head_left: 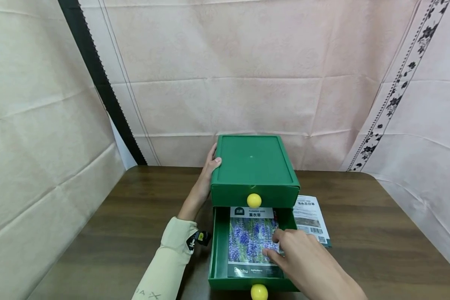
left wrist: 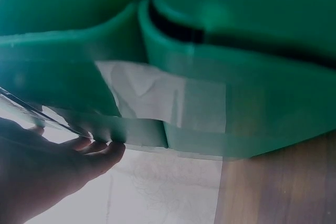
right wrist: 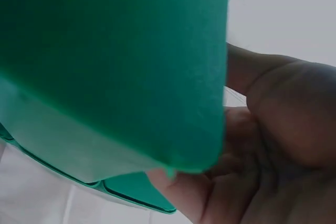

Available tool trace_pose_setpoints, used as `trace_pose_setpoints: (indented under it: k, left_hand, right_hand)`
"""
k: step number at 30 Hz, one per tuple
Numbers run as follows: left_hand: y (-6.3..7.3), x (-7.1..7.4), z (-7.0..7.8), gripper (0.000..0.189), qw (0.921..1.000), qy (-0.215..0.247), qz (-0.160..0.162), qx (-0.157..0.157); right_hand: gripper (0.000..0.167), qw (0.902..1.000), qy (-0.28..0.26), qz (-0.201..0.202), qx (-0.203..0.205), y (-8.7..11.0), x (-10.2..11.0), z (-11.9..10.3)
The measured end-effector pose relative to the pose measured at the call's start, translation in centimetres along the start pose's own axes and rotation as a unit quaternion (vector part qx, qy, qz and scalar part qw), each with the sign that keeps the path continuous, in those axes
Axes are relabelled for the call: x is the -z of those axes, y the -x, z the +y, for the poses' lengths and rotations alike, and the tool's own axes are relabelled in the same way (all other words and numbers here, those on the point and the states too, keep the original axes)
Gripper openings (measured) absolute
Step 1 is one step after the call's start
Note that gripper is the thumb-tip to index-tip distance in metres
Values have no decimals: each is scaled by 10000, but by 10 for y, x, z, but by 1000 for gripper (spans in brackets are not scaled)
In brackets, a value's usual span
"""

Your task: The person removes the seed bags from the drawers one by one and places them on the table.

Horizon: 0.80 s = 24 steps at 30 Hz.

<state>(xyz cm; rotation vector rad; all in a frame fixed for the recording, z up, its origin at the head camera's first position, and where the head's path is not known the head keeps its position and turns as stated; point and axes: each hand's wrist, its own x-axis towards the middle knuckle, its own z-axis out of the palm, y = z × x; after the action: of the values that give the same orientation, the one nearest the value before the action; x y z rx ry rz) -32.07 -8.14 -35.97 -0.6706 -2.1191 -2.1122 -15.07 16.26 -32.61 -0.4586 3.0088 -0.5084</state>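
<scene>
A green two-drawer box [head_left: 252, 160] stands on the table, its lower drawer [head_left: 219, 266] pulled out toward me. Inside that drawer lies a flower seed packet [head_left: 247, 237] with a picture of purple blooms. My left hand [head_left: 208, 166] rests against the left side of the box, thumb at the top edge. In the left wrist view its fingers [left wrist: 107, 156] lie along the green wall. Over the drawer's right side is my right hand [head_left: 311, 258], thumb and index finger apart at the packet's right edge. The right wrist view shows its other fingers partly hidden behind the drawer.
A second printed packet [head_left: 311, 218] lies on the table, right of the box. Yellow round knobs stick out from the upper drawer [head_left: 254, 200] and lower drawer fronts. Pale cloth [head_left: 225, 62] hangs behind the brown wooden table [head_left: 135, 233] and at both sides.
</scene>
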Motion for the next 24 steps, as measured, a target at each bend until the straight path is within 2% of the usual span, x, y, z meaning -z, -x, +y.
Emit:
trace_pose_setpoints:
  k: [8, 16, 24]
  left_hand:
    - [0, 0, 0, 79, 10000, -32, 1, -17]
    - [-1, 1, 1, 79, 9999, -94, 38, 24]
    - [1, 0, 2, 79, 9999, -162, 26, 55]
  right_hand:
    - [30, 9995, -57, -314, -20, -12, -1, 3]
    - [26, 9997, 33, -204, -99, -20, -3, 3]
    - [22, 9977, 37, -549, -406, -23, -7, 1]
